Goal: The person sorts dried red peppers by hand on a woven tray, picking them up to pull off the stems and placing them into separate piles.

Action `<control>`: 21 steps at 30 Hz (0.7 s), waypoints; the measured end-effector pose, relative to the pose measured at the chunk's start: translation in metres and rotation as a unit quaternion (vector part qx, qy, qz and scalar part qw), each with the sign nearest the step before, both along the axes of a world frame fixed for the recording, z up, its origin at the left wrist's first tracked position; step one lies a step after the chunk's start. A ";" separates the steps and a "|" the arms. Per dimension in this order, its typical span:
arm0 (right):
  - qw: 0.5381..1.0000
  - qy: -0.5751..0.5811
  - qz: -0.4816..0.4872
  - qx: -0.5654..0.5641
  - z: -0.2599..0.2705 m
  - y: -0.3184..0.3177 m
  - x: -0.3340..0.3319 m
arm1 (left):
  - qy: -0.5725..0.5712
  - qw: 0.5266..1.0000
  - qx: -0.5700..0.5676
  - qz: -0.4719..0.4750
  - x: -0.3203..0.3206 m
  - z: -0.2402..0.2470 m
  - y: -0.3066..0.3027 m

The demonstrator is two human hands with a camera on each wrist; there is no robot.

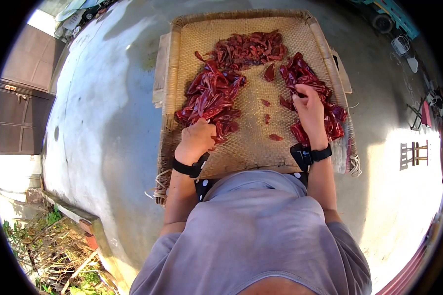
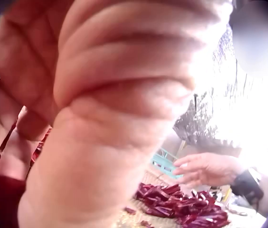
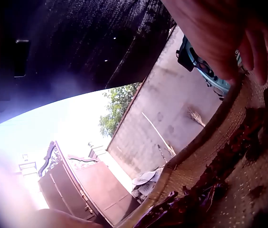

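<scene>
My left hand point(image 1: 198, 140) is at the near end of the left pile of dried red chillies point(image 1: 211, 93), its fingers curled around a dried chilli point(image 2: 1, 202). That chilli shows dark red below the fingers in the left wrist view, partly hidden by the thumb. Over the right pile of chillies point(image 1: 307, 76) is my right hand point(image 1: 311, 110), with loosely bent fingers and nothing held. In the left wrist view the right hand point(image 2: 210, 168) hovers just above that pile.
Both piles lie in a shallow woven tray point(image 1: 258, 155) with a raised rim. Smaller, crumpled chillies point(image 1: 251, 49) are heaped at its far end. A few loose pieces, including one chilli point(image 1: 269, 73), lie between the piles. Concrete floor point(image 1: 93, 103) surrounds the tray.
</scene>
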State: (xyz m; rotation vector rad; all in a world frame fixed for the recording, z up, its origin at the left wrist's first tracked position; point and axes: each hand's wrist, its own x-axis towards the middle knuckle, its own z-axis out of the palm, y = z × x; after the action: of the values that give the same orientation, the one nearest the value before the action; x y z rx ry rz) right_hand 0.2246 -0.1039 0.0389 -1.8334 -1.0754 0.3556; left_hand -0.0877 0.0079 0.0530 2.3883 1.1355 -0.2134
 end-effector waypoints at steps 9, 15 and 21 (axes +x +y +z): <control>0.938 0.145 0.312 -0.032 -0.004 0.008 -0.087 | -0.255 0.954 -0.155 0.037 0.031 0.019 -0.001; 0.981 0.081 0.174 -0.016 -0.005 0.007 -0.059 | -0.218 0.975 -0.023 0.046 0.025 -0.005 -0.001; 0.997 -0.023 -0.067 0.032 0.003 0.004 0.022 | -0.083 0.990 0.110 0.030 0.012 -0.034 -0.005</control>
State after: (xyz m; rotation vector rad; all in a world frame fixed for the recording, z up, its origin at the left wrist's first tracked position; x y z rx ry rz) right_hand 0.2467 -0.1003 0.0423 -1.8522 -0.9770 0.1975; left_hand -0.0755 0.0032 0.0194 2.5016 1.2048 0.1354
